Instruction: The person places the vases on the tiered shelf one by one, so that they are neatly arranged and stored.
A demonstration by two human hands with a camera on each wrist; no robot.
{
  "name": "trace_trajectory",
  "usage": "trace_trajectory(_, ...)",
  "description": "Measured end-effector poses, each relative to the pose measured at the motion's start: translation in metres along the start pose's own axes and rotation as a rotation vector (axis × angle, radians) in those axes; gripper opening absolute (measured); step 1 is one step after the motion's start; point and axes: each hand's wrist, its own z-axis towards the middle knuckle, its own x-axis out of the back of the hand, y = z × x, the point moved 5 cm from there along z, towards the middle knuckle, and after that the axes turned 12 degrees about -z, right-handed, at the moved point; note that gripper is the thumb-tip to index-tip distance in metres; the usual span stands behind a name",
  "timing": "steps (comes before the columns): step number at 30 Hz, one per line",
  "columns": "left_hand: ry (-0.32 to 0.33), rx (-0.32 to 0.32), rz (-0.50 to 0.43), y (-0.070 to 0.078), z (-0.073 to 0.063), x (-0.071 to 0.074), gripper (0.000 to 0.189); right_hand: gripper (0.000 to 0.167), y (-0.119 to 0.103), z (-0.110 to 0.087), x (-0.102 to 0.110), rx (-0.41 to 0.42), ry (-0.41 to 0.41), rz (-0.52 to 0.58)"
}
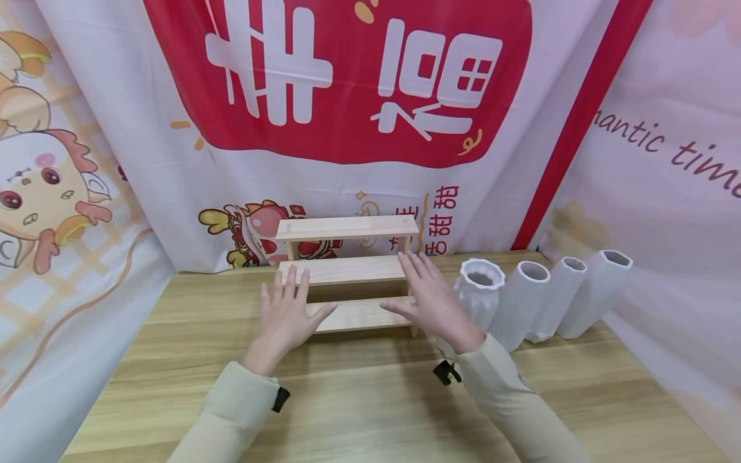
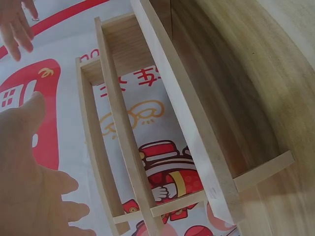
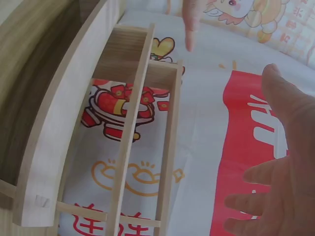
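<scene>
A pale wooden three-tier shelf [image 1: 347,271] stands on the table against the back cloth, its tiers stepping up toward the rear. My left hand [image 1: 287,315] is spread over its left side, fingers pointing forward and thumb out to the right. On the other side my right hand [image 1: 433,302] is spread the same way, thumb toward the middle. Both wrist views show a gap between the hand and the shelf [image 2: 182,98], and nothing in either palm. In the right wrist view the shelf's front board [image 3: 64,113] runs along the left.
Right of the shelf stand several white vases: one with a ruffled rim [image 1: 480,289], a round-mouthed one [image 1: 521,308], and faceted ones [image 1: 596,296] farther right. Printed cloths [image 1: 359,77] hang behind and on both sides. Wood-grain tabletop [image 1: 347,405] stretches in front.
</scene>
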Motion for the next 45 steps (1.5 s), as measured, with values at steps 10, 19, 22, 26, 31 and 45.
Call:
trace_trajectory(10,-0.008,0.003,-0.019,-0.010,-0.006,-0.004,0.095,0.095,0.006,-0.008,0.018,-0.008,0.047,0.084)
trace_trajectory(19,0.003,0.012,-0.043,-0.020,-0.010,-0.008,0.097,0.089,0.016,-0.018,0.038,-0.025,0.119,0.171)
trace_trajectory(22,0.000,0.016,-0.060,-0.023,-0.011,-0.009,0.097,0.089,0.020,-0.021,0.044,-0.028,0.152,0.194)
trace_trajectory(26,-0.005,0.024,-0.070,-0.027,-0.013,-0.011,0.097,0.089,0.027,-0.025,0.052,-0.028,0.205,0.207)
trace_trajectory(31,0.000,0.029,-0.086,-0.036,-0.016,-0.014,0.096,0.087,0.037,-0.032,0.060,-0.049,0.256,0.220)
trace_trajectory(45,0.009,0.036,-0.124,-0.060,-0.023,-0.017,0.097,0.085,0.071,-0.044,0.060,-0.147,0.258,0.319)
